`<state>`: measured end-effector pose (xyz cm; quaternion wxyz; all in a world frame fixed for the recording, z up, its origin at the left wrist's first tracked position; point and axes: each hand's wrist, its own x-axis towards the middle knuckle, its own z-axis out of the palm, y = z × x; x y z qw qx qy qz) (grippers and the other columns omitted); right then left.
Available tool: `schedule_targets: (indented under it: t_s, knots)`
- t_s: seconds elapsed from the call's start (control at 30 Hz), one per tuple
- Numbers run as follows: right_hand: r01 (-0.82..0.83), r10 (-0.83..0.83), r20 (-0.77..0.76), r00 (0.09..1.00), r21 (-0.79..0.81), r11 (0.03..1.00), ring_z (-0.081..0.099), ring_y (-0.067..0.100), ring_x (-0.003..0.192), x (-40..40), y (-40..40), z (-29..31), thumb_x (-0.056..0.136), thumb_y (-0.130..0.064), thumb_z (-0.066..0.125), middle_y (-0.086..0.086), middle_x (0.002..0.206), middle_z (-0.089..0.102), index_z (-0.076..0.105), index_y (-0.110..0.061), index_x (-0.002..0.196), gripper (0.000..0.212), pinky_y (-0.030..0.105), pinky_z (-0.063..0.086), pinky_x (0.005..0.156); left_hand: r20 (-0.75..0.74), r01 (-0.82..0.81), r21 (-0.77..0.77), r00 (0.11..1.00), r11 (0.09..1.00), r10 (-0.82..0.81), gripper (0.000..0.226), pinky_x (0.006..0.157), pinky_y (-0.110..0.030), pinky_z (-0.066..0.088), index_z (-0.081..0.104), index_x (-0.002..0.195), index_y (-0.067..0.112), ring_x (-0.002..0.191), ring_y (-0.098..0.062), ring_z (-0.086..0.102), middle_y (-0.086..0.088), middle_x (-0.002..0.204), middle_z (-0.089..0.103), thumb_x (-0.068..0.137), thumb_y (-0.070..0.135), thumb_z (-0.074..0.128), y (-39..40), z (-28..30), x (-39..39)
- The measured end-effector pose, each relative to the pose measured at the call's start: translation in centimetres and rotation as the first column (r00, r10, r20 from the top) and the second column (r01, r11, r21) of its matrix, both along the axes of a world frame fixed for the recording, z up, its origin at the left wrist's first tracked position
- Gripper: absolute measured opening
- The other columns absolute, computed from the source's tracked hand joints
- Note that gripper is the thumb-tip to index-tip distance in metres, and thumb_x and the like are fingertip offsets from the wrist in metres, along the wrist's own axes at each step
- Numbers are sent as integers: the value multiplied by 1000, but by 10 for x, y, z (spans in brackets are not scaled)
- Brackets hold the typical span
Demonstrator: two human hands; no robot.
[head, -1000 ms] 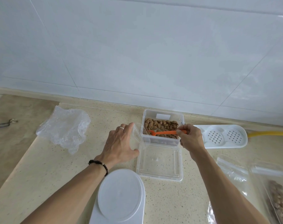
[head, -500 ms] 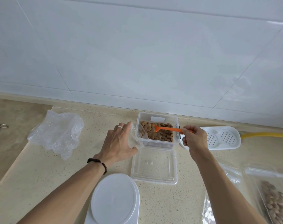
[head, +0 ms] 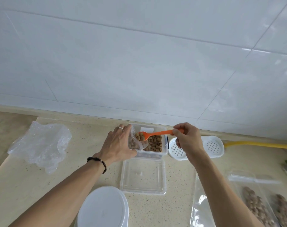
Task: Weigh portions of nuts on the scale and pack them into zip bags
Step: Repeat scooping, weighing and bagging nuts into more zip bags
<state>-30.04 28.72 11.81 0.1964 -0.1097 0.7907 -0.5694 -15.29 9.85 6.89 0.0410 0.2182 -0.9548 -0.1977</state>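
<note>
A clear plastic container point(head: 164, 150) of brown nuts point(head: 155, 143) stands near the wall. My left hand point(head: 118, 145) grips a small clear zip bag point(head: 135, 142) at the container's left edge, with some nuts inside it. My right hand point(head: 187, 140) pinches the handle of an orange spoon point(head: 155, 133); its bowl, loaded with nuts, sits at the bag's mouth. The white scale point(head: 103, 207) lies at the bottom centre, with nothing on its plate.
The container's clear lid point(head: 143, 176) lies flat in front of it. Crumpled clear plastic point(head: 41, 145) sits at the left, a white perforated tray point(head: 211, 145) at the right, a yellow hose point(head: 260, 144) behind. Filled zip bags point(head: 257, 208) lie at the lower right.
My right hand lifted the spoon out of the container with a load of nuts and carried it left to the bag's mouth. The left hand kept holding the bag.
</note>
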Motion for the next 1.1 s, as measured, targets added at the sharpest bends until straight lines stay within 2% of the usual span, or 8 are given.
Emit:
schedule_targets:
  t_s: [0.17,0.27,0.4,0.53,0.77,0.9,1.0,1.1]
  knots:
    - [-246,269,-226,936,124,961,52,9,55,16,-20,8,92,-5,61,3,85,66,63,-20,83,18,17,41,50,-47,5,110,999,994,0,87,93,-35,37,30,136,19,109,-19,45,1,114,44,63,41,71,6,-4,0]
    - [-339,371,-282,885,157,927,48,9,51,19,-23,12,92,-4,61,-2,80,63,62,-21,81,21,25,41,51,-48,-4,165,999,986,12,97,98,-34,34,21,145,20,116,-19,43,-1,121,40,65,39,74,6,-9,5]
    - [-324,350,-321,880,133,937,49,13,53,14,-19,20,93,-3,60,-3,74,63,62,-19,81,20,37,45,51,-47,-48,257,997,965,63,108,106,-36,33,16,150,17,127,-20,39,-5,135,35,63,44,76,2,-12,11]
    - [-304,330,-341,880,129,944,50,20,55,17,-19,23,93,-3,59,-6,67,59,63,-16,83,17,47,47,52,-43,-73,273,995,959,88,110,107,-38,33,17,150,16,128,-21,38,-6,135,34,62,46,76,3,-13,12]
    - [-314,363,-356,861,189,931,43,10,55,21,-17,19,93,-6,60,-15,63,60,63,-21,80,20,28,37,52,-58,-87,261,993,962,105,108,107,-41,36,17,149,16,126,-22,38,-7,134,35,65,43,79,2,-19,11]
    - [-209,234,-388,892,105,972,52,21,57,22,-14,20,91,-5,63,-5,69,63,65,-24,81,22,38,46,54,-64,-81,267,993,960,102,107,105,-39,35,17,149,17,123,-20,38,-4,128,36,64,40,77,3,-21,11]
    - [-112,98,-342,935,-20,994,53,19,58,17,-7,19,90,-4,63,4,73,64,67,-17,85,15,40,49,56,-54,-91,251,993,964,108,99,101,-35,33,21,144,20,119,-20,39,-1,122,35,62,39,74,1,-24,14]
    - [-34,24,-303,953,-31,999,53,20,58,14,-3,4,90,-2,62,9,75,65,66,-16,86,15,38,46,54,-30,-114,236,992,965,125,95,97,-31,31,24,142,19,117,-20,40,-2,122,36,64,38,73,-4,-29,21]
